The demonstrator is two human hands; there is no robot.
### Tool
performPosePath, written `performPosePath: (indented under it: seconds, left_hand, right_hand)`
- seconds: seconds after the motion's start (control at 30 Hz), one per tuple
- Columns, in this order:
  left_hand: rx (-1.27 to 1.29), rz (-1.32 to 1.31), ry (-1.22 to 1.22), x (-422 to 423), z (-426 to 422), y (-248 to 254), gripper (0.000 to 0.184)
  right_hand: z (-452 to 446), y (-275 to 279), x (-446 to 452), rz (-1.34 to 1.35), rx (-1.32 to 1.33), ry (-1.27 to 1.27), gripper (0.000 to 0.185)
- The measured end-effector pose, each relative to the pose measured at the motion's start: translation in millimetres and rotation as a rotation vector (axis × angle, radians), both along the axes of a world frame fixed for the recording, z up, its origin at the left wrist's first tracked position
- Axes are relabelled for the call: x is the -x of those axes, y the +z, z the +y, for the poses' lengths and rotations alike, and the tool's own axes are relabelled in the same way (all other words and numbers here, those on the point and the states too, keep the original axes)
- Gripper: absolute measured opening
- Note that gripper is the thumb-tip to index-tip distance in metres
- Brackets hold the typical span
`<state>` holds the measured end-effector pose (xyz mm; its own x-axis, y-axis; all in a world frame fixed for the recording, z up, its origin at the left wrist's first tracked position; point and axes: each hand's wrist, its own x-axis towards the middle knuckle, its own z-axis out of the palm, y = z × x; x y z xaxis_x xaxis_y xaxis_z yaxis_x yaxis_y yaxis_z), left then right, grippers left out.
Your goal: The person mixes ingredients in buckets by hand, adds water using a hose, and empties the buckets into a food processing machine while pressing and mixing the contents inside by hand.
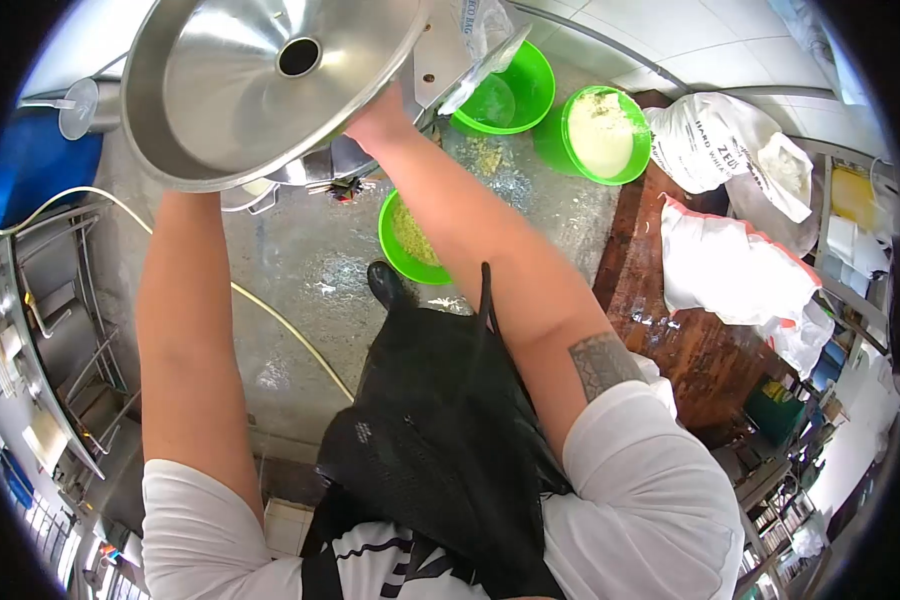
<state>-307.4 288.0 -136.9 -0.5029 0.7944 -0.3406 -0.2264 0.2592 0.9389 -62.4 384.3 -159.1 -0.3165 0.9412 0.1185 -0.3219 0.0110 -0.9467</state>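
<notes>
A large stainless-steel hopper (pixel 220 110), round and funnel-shaped with a hole at its centre, is raised in front of me and tilted so that its inside faces me. My right hand (pixel 378 120) grips its right edge; the fingers are mostly hidden behind the steel. My left forearm runs up to the hopper's lower left rim, and my left hand is behind it, out of sight. Just right of my right hand is a metal machine part (pixel 438 55) with clear plastic bags (pixel 485 30) around it.
Green tubs stand on the wet floor: one near the machine (pixel 545 85), one holding pale matter (pixel 550 140), and one holding yellowish crumbs (pixel 387 240) near my boot (pixel 385 285). White sacks (pixel 735 265) lie right on brown boards. A yellow hose (pixel 280 318) crosses the floor; a blue barrel (pixel 45 165) stands left.
</notes>
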Motion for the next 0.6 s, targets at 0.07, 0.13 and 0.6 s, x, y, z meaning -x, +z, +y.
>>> performPosePath:
  seconds: [0.07, 0.13, 0.6]
  left_hand:
    - [-0.105, -0.086, 0.018, 1, 0, 0, 0.034]
    - [-0.227, -0.194, 0.041, -5, -2, -1, 0.037]
    - [-0.226, -0.095, -0.096, -15, -3, -10, 0.050]
  right_hand:
    - [9, -5, 4, -0.006, -0.060, 0.025, 0.045]
    - [20, 2, 1, -0.103, -0.123, 0.081, 0.046]
    - [24, 26, -3, -0.112, -0.298, 0.378, 0.054]
